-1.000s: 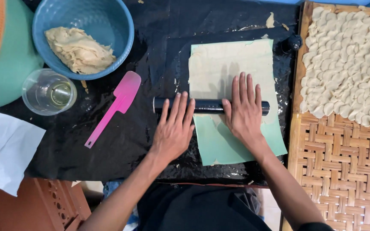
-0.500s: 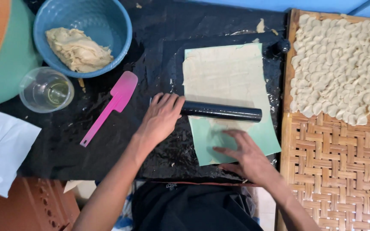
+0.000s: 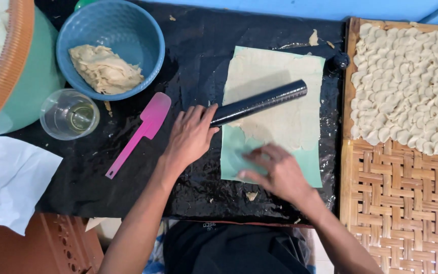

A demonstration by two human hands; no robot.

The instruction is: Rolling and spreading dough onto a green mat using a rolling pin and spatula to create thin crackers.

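Roller (image 3: 259, 103) on dough sheet (image 3: 280, 101), seemingly

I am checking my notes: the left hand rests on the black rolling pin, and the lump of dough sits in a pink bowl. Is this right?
Not quite. The bowl holding the lump of dough is blue, as the head view shows; pink is the spatula. The left hand does rest on the black rolling pin.

Soft, even daylight fills the view — bright, with no hard shadows. The wet black plastic sheet (image 3: 198, 61) glints with small specular spots, strongest beside the long black cylindrical rolling pin (image 3: 259, 103), which casts a faint shadow. The right hand (image 3: 275, 170), below that pin, is motion-blurred; everything else is sharp.
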